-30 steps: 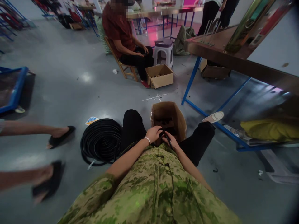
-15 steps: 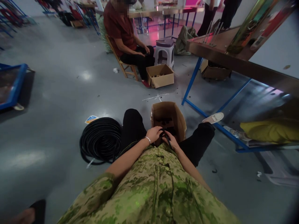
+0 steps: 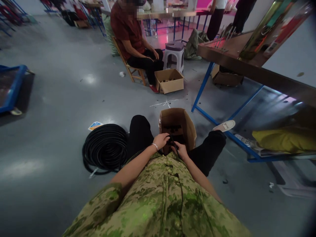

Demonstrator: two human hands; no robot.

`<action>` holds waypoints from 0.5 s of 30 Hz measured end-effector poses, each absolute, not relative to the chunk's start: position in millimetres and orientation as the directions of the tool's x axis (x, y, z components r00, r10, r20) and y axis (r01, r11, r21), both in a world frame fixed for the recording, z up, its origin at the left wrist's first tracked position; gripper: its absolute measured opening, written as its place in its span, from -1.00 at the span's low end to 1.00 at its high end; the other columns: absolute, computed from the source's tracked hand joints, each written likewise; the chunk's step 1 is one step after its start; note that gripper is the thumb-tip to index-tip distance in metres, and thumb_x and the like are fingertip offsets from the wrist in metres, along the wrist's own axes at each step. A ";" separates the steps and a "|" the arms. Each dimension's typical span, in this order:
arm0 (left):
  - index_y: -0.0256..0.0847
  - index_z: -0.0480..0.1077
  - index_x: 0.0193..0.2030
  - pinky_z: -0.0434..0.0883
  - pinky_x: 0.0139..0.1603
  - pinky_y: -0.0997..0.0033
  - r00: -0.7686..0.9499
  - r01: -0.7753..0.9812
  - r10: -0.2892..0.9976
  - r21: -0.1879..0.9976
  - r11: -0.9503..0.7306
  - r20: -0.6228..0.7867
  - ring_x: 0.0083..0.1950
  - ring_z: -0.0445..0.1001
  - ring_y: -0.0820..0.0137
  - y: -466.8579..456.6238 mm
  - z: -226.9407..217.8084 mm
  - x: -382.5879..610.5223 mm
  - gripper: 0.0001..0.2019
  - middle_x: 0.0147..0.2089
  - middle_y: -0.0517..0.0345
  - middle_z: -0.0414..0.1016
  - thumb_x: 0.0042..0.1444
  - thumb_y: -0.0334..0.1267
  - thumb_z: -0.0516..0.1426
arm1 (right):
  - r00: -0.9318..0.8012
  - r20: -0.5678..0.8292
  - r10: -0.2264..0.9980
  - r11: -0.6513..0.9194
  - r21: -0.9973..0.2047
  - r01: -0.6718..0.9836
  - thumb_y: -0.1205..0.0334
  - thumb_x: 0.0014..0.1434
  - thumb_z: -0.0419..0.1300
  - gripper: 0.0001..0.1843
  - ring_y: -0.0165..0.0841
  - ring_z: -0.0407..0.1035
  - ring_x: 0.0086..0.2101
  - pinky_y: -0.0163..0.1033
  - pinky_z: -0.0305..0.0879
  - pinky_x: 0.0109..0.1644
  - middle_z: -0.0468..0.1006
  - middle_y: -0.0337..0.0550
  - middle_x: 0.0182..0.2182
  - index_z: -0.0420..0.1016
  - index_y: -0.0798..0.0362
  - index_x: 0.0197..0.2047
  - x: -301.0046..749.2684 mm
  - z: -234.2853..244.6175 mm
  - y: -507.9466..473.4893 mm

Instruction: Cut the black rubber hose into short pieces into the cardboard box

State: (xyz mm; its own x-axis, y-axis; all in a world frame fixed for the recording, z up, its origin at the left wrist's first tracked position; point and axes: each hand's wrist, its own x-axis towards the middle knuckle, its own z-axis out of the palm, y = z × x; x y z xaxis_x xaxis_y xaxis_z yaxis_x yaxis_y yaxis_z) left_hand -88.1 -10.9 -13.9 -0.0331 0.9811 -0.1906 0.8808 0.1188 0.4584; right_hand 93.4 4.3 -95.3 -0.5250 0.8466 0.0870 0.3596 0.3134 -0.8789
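Note:
I sit on the floor with an open cardboard box [image 3: 189, 123] between my knees; small dark pieces lie inside it. My left hand [image 3: 161, 140], a bracelet on its wrist, is closed around a black cable [image 3: 172, 142] right at the box's near rim. My right hand [image 3: 181, 150] is closed on the same black cable just beside it, the two hands almost touching. A coil of black cable [image 3: 105, 148] lies on the floor to the left of my left knee.
A person in a red shirt sits on a wooden chair [image 3: 128, 67] ahead, with another open cardboard box [image 3: 170, 80] at their feet. A blue-framed table [image 3: 247, 70] stands at right, a yellow cushion [image 3: 283, 140] under it. A blue frame [image 3: 12, 87] lies at far left.
The feet in black sandals that crossed the floor at the left have gone out of view. My hands stay at the box rim, the right one drawn slightly nearer.

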 end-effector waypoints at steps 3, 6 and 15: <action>-0.12 0.46 0.00 0.39 -0.02 0.41 -0.042 0.909 0.970 0.394 0.137 -0.240 -0.01 0.51 0.32 -9.4 -10.1 -85.0 -0.70 -0.03 0.08 0.56 0.30 -0.18 -0.05 | -0.501 0.051 0.864 0.303 -0.848 0.436 0.15 0.07 0.15 -0.62 -0.29 0.49 -0.39 -0.27 0.39 -0.23 0.65 -0.16 -0.35 0.59 0.03 -0.06 90.9 -99.6 5.1; -0.15 0.42 0.02 0.41 -0.07 0.33 -0.069 0.932 0.963 0.328 0.155 -0.260 -0.03 0.52 0.24 -8.2 -4.8 -80.5 -0.71 -0.02 0.00 0.54 0.27 -0.12 0.01 | -0.463 0.018 0.886 0.269 -0.834 0.482 0.14 0.06 0.15 -0.62 -0.28 0.48 -0.40 -0.29 0.37 -0.27 0.64 -0.16 -0.39 0.59 0.03 -0.08 91.2 -100.6 6.9; -0.16 0.41 -0.04 0.40 -0.11 0.35 -0.050 0.978 0.955 0.181 0.107 -0.292 -0.08 0.54 0.26 -13.5 -3.4 -80.8 -0.74 -0.05 -0.05 0.49 0.31 -0.21 -0.06 | -0.381 -0.078 0.921 0.076 -0.925 0.373 0.02 0.07 0.15 -0.58 -0.31 0.43 -0.41 -0.28 0.34 -0.29 0.58 -0.20 -0.42 0.56 0.06 -0.08 93.5 -99.2 8.8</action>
State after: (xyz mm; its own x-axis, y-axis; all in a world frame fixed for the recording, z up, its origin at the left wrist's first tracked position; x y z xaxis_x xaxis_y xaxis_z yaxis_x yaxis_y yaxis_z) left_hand -80.8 -13.5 -3.4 -0.0503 0.9552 -0.2918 0.9777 0.1067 0.1809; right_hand 93.5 8.8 -99.2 -0.3808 0.9214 -0.0780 0.3730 0.0759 -0.9247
